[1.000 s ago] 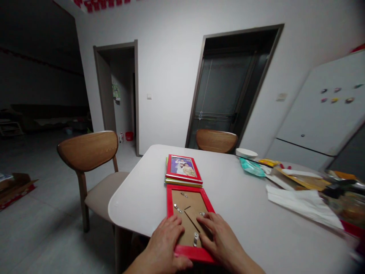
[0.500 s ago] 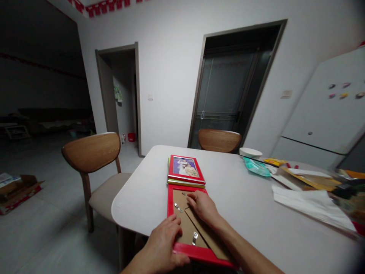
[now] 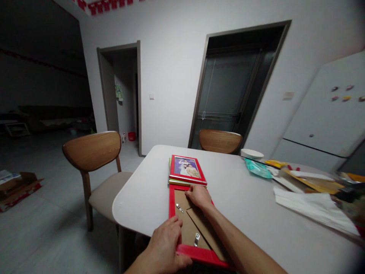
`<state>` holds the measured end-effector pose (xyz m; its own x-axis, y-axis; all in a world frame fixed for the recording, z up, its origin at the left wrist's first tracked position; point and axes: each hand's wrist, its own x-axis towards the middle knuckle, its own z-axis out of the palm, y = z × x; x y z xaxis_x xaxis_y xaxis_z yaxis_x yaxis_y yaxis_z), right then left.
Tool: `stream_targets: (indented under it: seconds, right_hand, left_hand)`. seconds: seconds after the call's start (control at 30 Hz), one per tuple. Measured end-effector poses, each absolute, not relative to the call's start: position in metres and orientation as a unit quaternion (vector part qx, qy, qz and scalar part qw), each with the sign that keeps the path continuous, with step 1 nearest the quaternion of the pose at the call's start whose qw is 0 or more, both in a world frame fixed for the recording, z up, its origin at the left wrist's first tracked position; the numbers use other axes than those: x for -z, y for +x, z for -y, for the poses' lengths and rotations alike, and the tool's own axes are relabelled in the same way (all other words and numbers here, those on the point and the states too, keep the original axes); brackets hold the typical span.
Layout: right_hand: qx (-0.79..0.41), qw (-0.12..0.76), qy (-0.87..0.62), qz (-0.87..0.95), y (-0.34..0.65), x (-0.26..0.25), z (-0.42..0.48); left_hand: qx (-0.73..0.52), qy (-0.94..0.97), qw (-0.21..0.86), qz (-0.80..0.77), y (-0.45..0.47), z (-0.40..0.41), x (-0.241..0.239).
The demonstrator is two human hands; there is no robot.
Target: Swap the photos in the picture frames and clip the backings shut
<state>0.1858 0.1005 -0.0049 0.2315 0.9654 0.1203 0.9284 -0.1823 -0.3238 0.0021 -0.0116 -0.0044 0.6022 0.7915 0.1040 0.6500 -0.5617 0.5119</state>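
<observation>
A red picture frame lies back side up at the table's near edge, its brown backing board showing. Metal hangers are fixed on the board, and a stand flap runs along its right part. My left hand grips the frame's near left corner, thumb below and fingers over the edge. At the board's far end, my right hand is closed, fingertips pressed together on the board; whatever they pinch is hidden. Just beyond lies a stack of picture frames, topped by a red framed photo.
On the white table, at the right, are a white bowl, a teal plastic bag, white paper and yellow packaging. Wooden chairs stand at the left and far side.
My right hand has moved slightly away from me, toward the frame's far edge, covering a small metal piece seen there before. My left hand keeps its grip on the corner.
</observation>
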Motion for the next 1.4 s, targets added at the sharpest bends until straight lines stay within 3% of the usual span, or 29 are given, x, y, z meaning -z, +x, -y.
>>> stream_targets:
  seconds: [0.23,0.6,0.97,1.13,1.3,1.4]
  right_hand:
    - [-0.046,0.174,-0.771,0.611,0.185,0.002,-0.099]
    - [-0.066,0.222,-0.589,0.774,0.161,0.007,-0.042]
    - [-0.049,0.208,-0.543,0.812,0.155,0.004,-0.035]
    - [-0.058,0.243,-0.589,0.769,0.189,-0.005,-0.024]
    - [-0.049,0.153,-0.661,0.733,0.231,-0.005,-0.010]
    - [-0.029,0.157,-0.673,0.722,0.234,0.000,-0.008]
  left_hand:
    - [-0.181,0.868,0.211,-0.411,0.003,0.011,0.005]
    - [-0.202,0.863,0.239,-0.397,0.000,0.013,-0.003]
    - [-0.208,0.863,0.236,-0.395,0.002,0.012,-0.002]
    - [-0.205,0.862,0.242,-0.397,0.001,0.012,-0.001]
    - [-0.222,0.864,0.232,-0.388,0.002,0.011,0.001]
    - [-0.222,0.863,0.228,-0.393,0.003,0.011,0.003]
